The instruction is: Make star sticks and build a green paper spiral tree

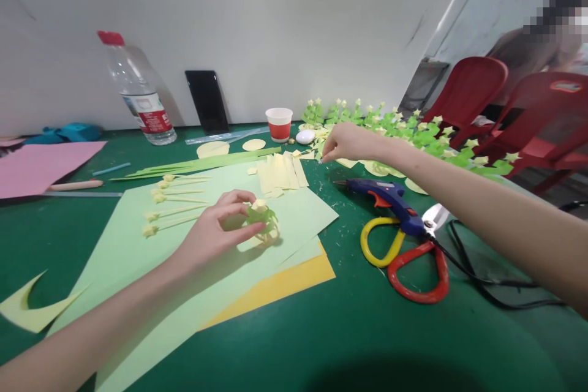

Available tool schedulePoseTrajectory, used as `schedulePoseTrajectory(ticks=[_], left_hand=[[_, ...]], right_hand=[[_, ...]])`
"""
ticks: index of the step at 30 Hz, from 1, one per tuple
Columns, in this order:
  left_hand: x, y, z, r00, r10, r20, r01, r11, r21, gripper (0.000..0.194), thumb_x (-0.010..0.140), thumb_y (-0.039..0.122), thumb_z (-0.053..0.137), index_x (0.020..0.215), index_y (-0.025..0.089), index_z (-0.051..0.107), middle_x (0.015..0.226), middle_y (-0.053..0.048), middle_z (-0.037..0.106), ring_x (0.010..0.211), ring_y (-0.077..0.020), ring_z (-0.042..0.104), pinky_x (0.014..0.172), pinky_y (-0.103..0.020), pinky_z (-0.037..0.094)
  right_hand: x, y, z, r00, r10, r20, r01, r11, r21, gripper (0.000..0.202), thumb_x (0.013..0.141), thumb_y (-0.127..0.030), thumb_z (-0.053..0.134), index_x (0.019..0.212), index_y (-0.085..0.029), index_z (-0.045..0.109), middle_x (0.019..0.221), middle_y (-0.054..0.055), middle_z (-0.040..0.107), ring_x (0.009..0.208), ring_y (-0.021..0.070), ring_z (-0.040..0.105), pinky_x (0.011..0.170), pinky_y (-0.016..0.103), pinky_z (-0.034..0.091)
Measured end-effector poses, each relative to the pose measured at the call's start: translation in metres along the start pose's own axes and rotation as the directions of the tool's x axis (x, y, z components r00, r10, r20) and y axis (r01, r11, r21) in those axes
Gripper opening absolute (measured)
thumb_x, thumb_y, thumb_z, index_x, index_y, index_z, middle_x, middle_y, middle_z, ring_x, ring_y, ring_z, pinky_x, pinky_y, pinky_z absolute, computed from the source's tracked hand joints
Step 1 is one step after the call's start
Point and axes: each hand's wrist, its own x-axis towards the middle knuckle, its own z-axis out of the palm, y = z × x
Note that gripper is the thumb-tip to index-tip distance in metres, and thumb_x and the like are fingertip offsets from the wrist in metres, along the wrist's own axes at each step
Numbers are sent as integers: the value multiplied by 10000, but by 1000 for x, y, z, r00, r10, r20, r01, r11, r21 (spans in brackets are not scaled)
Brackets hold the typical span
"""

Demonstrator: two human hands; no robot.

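Observation:
My left hand (220,220) is closed round a small paper flower (261,215), thumb and fingers at its green leaves. A pale yellow star tops the flower, and a round pale base shows under it, over light green paper sheets (151,294). My right hand (346,141) reaches far across the table with its fingers pinched together, beside pale yellow paper scraps (319,138). What lies between those fingertips, if anything, is too small to make out. Left of the flower, several star-topped paper stems (179,200) lie in a row. Pale yellow paper strips (282,173) lie beyond the left hand.
A blue glue gun (386,193) and scissors with yellow and red handles (418,269) lie under my right forearm, near a black cord (487,282). Finished paper flowers (413,135) stand at back right. A cup (279,125), phone (206,101) and bottle (142,98) line the wall.

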Motion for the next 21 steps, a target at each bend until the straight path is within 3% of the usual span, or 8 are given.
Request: schedulePoseTrajectory(ticks=[3, 6, 12, 21], left_hand=[[0, 0, 0, 1000, -9, 3, 9, 1000, 5, 259, 702, 478, 591, 677, 229, 657, 1067, -51, 539, 829, -239, 555, 816, -428, 453], [-1, 1, -1, 1000, -17, 8, 17, 1000, 18, 282, 696, 502, 591, 689, 229, 661, 1080, -50, 534, 841, -248, 551, 822, -432, 446], [0, 3, 0, 999, -37, 5, 37, 999, -2, 290, 674, 519, 602, 686, 237, 671, 1066, -46, 536, 815, -245, 548, 760, -402, 479], [0, -1, 3, 999, -41, -26, 39, 997, -65, 279, 645, 508, 622, 647, 233, 671, 1027, -43, 530, 748, -229, 535, 714, -409, 495]], right_hand=[[-3, -12, 2, 965, 64, 253, -42, 995, -92, 199, 838, -314, 545, 826, -126, 607, 806, 11, 628, 699, 111, 591, 663, 294, 500], [-5, -26, 4, 919, 109, 378, -47, 985, -168, 215, 858, -319, 514, 948, -139, 589, 936, 36, 612, 801, 135, 590, 710, 319, 499], [1, -40, 8, 878, 164, 450, -38, 961, -276, 250, 859, -312, 512, 1039, -145, 561, 1037, 59, 584, 886, 162, 577, 757, 357, 492], [8, -48, 9, 862, 169, 478, 12, 936, -352, 299, 854, -310, 520, 1098, -139, 532, 1091, 74, 560, 920, 179, 569, 767, 377, 492]])
